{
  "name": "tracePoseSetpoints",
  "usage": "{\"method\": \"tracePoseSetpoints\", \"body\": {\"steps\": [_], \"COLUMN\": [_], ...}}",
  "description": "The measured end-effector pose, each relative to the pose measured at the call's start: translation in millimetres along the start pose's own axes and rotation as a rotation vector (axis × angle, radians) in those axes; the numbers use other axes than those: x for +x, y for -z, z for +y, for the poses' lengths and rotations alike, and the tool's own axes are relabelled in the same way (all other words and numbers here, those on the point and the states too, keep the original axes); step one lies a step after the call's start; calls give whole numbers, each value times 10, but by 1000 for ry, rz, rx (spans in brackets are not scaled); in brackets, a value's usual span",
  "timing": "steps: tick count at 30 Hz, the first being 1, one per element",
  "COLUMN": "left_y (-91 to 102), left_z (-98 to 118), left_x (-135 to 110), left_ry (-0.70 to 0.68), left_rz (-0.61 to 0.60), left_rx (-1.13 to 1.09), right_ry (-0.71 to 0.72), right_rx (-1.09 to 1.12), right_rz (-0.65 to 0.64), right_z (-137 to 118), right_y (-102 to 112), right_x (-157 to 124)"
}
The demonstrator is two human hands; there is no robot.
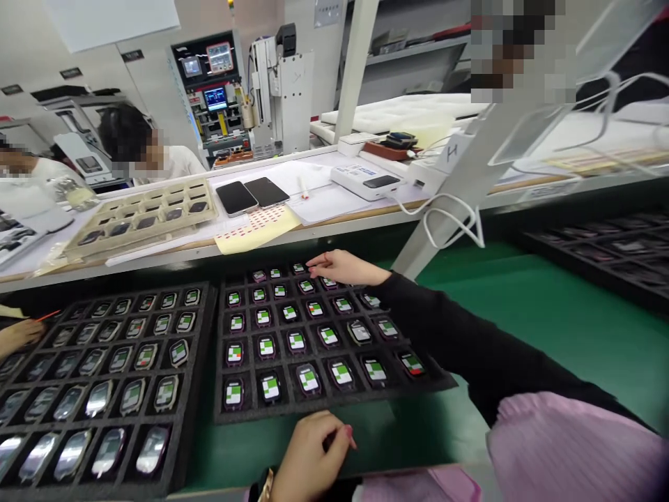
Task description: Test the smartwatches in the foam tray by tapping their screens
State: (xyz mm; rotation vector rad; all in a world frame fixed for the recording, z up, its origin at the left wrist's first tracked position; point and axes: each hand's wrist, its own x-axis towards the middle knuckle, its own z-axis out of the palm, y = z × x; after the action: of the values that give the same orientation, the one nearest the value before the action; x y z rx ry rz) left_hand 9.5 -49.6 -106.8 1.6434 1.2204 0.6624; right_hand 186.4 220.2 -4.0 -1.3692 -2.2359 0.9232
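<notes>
A black foam tray (pixel 334 401) on the green surface holds rows of smartwatch bodies, most lit with green-and-white screens. My right hand (pixel 348 267) reaches over its back row, fingers stretched out and a little apart. The fingertips are beside a lit watch body (pixel 299 268); whether they touch it I cannot tell. One watch body (pixel 412 362) at the front right corner shows a red patch on its screen. My left hand (pixel 316 453) is curled closed in front of the tray's near edge, with nothing visible in it.
A second foam tray (pixel 178 446) of watch bodies lies left; a co-worker's hand (pixel 21 337) is at its far side. Behind, a shelf carries two phones (pixel 237 199), a beige tray (pixel 141 216) and a white box (pixel 366 181). A slanted post (pixel 444 167) with a white cable (pixel 454 219) stands right.
</notes>
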Motion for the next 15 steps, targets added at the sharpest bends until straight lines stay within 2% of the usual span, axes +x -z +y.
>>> {"method": "tracePoseSetpoints", "body": {"steps": [2,4,7,10,15], "left_y": [-4,-7,-13,-21,-25], "left_z": [-22,-34,-24,3,0], "left_x": [5,10,11,-3,-83], "left_ry": [-17,-27,-30,-23,12], "left_rz": [-13,-18,-17,-2,86], "left_rx": [-7,-8,-5,0,0], "right_ry": [-9,3,70,167,299], "right_rx": [6,-1,-25,-50,-165], "right_rz": [23,37,47,39,56], "right_z": [113,187,209,118,-174], "right_y": [171,237,128,-183,-809], "right_x": [-260,-431,-458,-217,487]}}
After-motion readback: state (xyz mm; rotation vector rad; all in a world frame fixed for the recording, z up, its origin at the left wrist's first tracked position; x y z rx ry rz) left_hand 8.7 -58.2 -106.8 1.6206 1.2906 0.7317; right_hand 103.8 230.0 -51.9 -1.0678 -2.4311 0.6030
